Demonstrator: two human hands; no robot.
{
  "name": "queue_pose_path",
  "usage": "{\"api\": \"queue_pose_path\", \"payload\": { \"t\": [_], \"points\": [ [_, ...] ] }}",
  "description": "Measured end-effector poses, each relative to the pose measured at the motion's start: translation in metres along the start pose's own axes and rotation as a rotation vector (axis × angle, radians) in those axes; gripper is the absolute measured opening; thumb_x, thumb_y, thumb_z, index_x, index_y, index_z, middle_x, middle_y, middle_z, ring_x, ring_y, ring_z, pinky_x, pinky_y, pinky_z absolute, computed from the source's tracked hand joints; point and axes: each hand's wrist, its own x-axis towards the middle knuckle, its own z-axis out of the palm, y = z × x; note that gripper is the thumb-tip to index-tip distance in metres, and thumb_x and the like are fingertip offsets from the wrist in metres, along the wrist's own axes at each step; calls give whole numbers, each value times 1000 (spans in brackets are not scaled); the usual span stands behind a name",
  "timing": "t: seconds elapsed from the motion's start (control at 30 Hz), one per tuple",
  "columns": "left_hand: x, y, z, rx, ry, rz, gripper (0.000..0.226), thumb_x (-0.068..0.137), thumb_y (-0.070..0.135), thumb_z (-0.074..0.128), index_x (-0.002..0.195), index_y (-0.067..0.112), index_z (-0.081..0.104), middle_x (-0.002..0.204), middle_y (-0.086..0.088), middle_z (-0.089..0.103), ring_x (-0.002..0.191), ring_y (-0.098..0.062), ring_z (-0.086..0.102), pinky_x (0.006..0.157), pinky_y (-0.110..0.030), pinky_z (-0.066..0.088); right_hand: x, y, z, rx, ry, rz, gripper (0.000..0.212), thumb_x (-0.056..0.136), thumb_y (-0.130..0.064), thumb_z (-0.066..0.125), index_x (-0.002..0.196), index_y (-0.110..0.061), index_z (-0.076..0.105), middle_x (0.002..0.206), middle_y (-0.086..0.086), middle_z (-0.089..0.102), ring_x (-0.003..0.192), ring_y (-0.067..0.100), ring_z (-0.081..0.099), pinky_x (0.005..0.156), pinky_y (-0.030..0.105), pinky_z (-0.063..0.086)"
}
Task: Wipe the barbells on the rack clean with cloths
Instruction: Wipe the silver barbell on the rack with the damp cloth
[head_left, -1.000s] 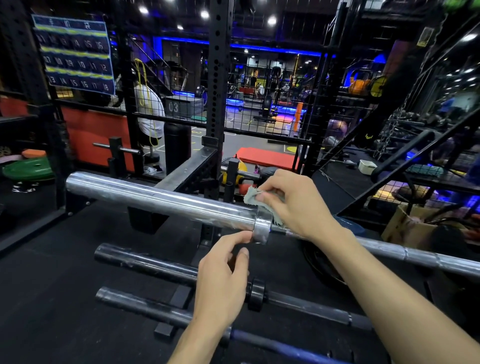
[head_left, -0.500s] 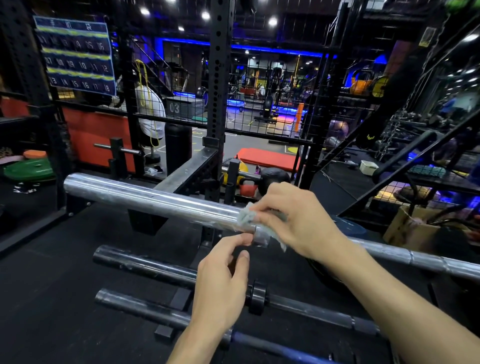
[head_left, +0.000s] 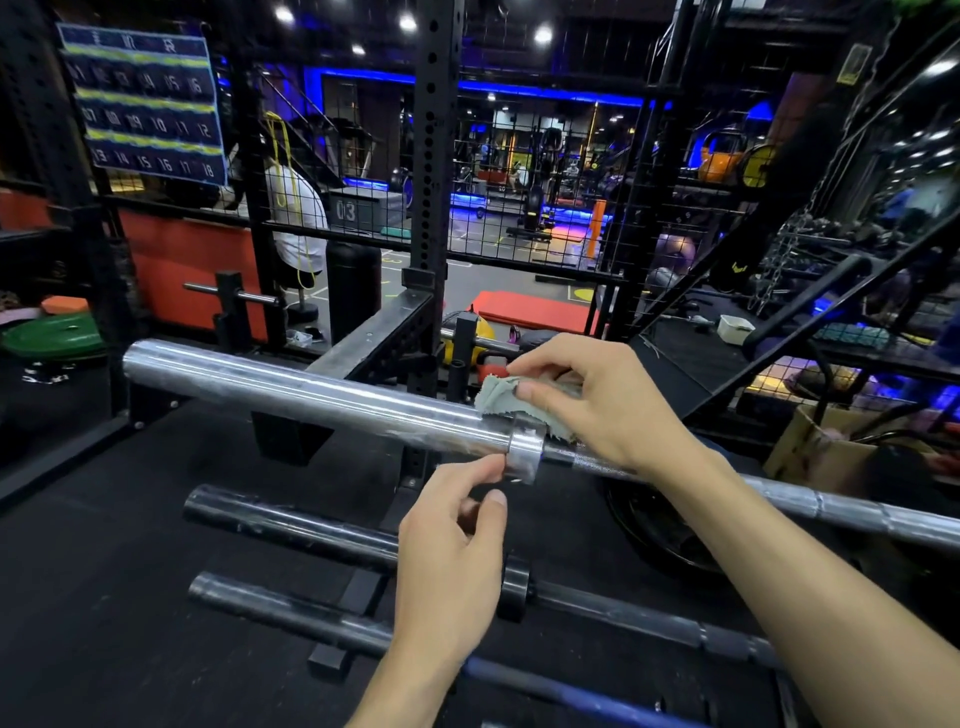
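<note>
A chrome barbell lies across the rack, its thick sleeve ending at a collar. My right hand grips a crumpled grey-green cloth and presses it on top of the sleeve just left of the collar. Lower down, my left hand has loosely curled fingers and holds nothing; its index fingertip is at the collar's left edge. Two dark barbells lie on lower pegs under my left hand.
A black perforated rack upright and wire mesh stand right behind the chrome bar. A black weight plate sits under the bar's shaft, a cardboard box at the right, a green plate at the far left.
My right hand slid the cloth down over the front of the sleeve by the collar, then back up onto its top. My left hand stayed almost still below the collar.
</note>
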Motion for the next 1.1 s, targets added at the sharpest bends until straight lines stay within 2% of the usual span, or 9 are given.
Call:
{"api": "queue_pose_path", "payload": {
  "t": [0.1,0.17,0.27,0.37,0.53,0.7,0.83,1.0,1.1],
  "points": [
    [-2,10,7,-31,32,5,34,98,7,62,115,35,71,110,19,67,96,-9,64,81,-15,49,4,5,1,-6,-29,83,11,90,-26,76,101,-25,78,92,-16,72,90,-1,64,78,10,44],
    [-1,14,9,-35,36,9,33,98,7,62,113,36,70,108,20,65,96,-6,62,80,-13,48,4,7,2,5,-13,93,8,90,-25,77,97,-25,79,88,-16,72,87,1,65,77,16,48],
    [0,15,6,-20,21,28,33,97,7,62,113,35,70,108,20,65,98,-5,62,82,-14,48,-10,0,4,23,42,6,6,88,-22,79,93,-24,78,88,-14,72,88,6,67,80,25,53],
    [0,15,6,22,23,34,32,97,9,63,115,35,69,110,21,64,99,-5,61,83,-15,47,-21,-14,10,-5,0,-159,5,89,-18,79,94,-18,77,90,-12,70,89,8,66,81,19,50],
    [2,19,3,32,10,20,33,98,9,62,116,35,70,109,24,63,100,-1,59,82,-9,44,5,-3,13,10,67,-12,5,91,-17,75,93,-20,79,90,-14,73,91,3,66,87,30,51],
    [4,17,1,56,10,38,29,98,11,63,111,36,69,107,21,65,102,-4,61,83,-13,45,-24,-14,17,51,30,-153,6,89,-15,78,94,-19,78,91,-13,72,92,8,67,84,24,52],
    [6,19,-3,68,-33,16,33,99,12,62,116,38,69,108,24,66,98,-2,61,83,-13,46,-6,-2,16,61,138,-12,6,91,-17,75,94,-20,79,92,-14,73,92,4,67,87,32,53],
    [22,20,-22,129,-137,-3,36,97,7,61,107,39,73,102,24,72,86,-2,67,82,-31,56,-19,-4,15,101,107,-30,9,91,-21,77,99,-22,79,95,-15,73,96,5,68,88,25,53],
    [34,34,-28,220,-48,144,30,97,9,62,104,35,73,94,22,72,79,2,65,74,-20,51,-19,0,12,98,126,69,12,92,-30,75,102,-28,79,98,-21,73,99,-1,66,92,27,52]
  ]
}}
